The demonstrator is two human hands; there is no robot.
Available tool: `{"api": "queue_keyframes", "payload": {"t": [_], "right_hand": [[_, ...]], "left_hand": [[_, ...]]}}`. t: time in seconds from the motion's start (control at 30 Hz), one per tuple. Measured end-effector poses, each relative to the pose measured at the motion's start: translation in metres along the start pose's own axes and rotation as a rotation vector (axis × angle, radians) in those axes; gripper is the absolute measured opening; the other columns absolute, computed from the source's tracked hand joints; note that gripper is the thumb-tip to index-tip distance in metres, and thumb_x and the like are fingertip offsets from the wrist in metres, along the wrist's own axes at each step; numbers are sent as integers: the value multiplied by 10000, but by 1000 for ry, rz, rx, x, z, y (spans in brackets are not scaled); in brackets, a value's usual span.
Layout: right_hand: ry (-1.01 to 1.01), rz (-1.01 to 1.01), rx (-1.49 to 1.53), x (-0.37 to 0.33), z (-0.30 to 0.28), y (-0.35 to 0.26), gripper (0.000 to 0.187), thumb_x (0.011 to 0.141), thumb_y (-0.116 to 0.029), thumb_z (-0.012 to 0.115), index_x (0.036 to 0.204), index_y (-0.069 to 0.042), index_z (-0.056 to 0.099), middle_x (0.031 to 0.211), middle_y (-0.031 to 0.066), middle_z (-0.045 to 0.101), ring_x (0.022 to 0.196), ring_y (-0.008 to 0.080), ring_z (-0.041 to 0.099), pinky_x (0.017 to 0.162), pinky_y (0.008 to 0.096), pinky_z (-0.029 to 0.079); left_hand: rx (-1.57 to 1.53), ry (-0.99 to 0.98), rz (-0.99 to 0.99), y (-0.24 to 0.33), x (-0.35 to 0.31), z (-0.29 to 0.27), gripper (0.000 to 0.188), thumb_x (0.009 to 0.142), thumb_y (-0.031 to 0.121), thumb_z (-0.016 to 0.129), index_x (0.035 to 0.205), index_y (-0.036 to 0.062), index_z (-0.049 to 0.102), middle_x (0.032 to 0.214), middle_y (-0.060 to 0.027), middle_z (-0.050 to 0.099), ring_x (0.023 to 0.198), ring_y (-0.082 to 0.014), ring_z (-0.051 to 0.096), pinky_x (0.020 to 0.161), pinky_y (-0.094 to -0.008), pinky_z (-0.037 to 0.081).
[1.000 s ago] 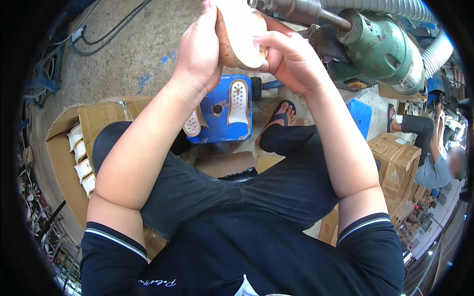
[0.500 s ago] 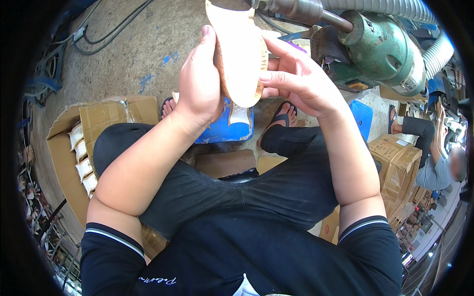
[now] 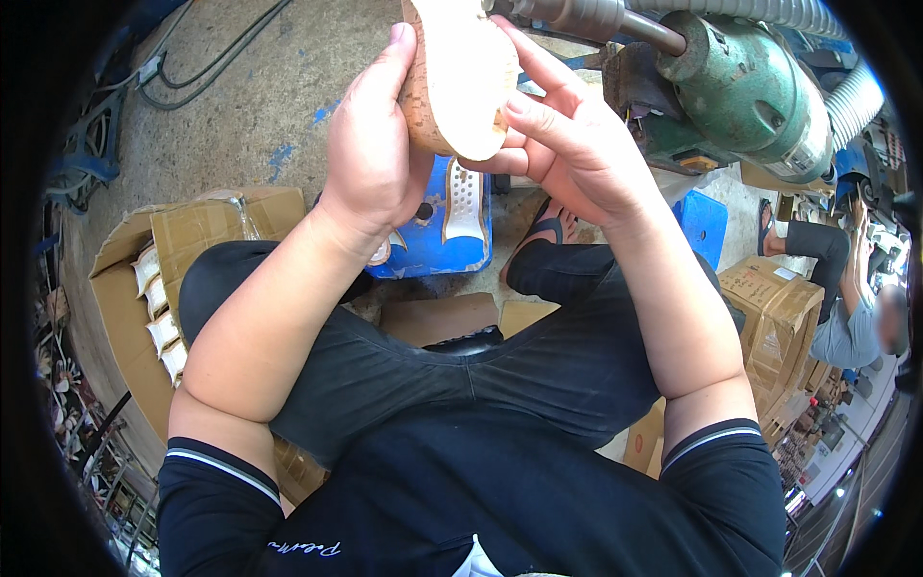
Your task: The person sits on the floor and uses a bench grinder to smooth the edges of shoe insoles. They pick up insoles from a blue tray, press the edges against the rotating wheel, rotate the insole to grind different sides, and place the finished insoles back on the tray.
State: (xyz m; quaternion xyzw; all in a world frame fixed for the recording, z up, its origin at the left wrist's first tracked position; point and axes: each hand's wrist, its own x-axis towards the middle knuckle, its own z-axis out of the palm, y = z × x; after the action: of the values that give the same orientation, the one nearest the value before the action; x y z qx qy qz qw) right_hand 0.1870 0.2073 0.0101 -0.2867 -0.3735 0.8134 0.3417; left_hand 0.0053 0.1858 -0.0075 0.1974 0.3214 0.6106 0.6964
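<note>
Between my two hands is a cork shoe sole (image 3: 466, 82), its broad face washed out to white and its brown cork edge showing on the left. My left hand (image 3: 373, 144) grips that cork side, thumb pointing up along it. On the other side my right hand (image 3: 582, 144) holds the edge, with the thumb on the near right rim and fingers reaching behind. The sole's far end lies beside the tip of a metal spindle (image 3: 572, 14); whether they touch, I cannot tell. Below, a white perforated sole piece (image 3: 465, 207) rests on a blue stool (image 3: 418, 258).
A green motor (image 3: 750, 96) carries the spindle at upper right, with a grey ribbed hose (image 3: 750, 9) behind it. At left, an open cardboard box (image 3: 207, 216) holds several pale pieces (image 3: 162, 332). Another carton (image 3: 764, 288) and a seated person (image 3: 846, 332) are at right.
Both hands have moved the sole away from me and slightly left. It is tilted so more of its cork side shows, and more of the perforated piece on the stool is uncovered.
</note>
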Motion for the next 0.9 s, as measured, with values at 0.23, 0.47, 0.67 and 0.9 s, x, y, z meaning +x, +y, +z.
{"api": "queue_keyframes", "payload": {"t": [0.23, 0.47, 0.67, 0.9], "right_hand": [[-52, -71, 25, 8, -2, 7, 714, 1036, -145, 670, 1644, -64, 307, 1471, 172, 567, 1240, 269, 664, 995, 458, 622], [-82, -79, 49, 15, -4, 11, 629, 1060, -143, 631, 1613, -47, 350, 1522, 157, 537, 1319, 303, 626, 1048, 507, 596], [-8, -110, 33, 23, 0, 16, 617, 1067, -151, 620, 1612, -59, 347, 1513, 152, 546, 1312, 312, 632, 1054, 494, 591], [-45, 0, 200, 41, -4, 14, 604, 1066, -205, 649, 1595, -110, 373, 1461, 75, 573, 1258, 208, 645, 1041, 429, 560]], "left_hand": [[52, -54, -10, 13, 10, 2, 499, 1153, 385, 361, 1390, 6, 582, 1293, -125, 699, 1182, -212, 692, 1069, -385, 528], [28, -133, 29, 16, 21, 5, 485, 1154, 343, 331, 1323, -18, 608, 1215, -149, 722, 1109, -239, 707, 1041, -375, 533], [53, -147, -10, 22, 31, 2, 473, 1139, 344, 369, 1305, -21, 621, 1171, -149, 738, 1068, -249, 725, 996, -374, 560], [102, -190, -28, 31, 43, -1, 470, 1125, 371, 392, 1280, -3, 631, 1109, -158, 746, 988, -266, 749, 882, -382, 616]]}}
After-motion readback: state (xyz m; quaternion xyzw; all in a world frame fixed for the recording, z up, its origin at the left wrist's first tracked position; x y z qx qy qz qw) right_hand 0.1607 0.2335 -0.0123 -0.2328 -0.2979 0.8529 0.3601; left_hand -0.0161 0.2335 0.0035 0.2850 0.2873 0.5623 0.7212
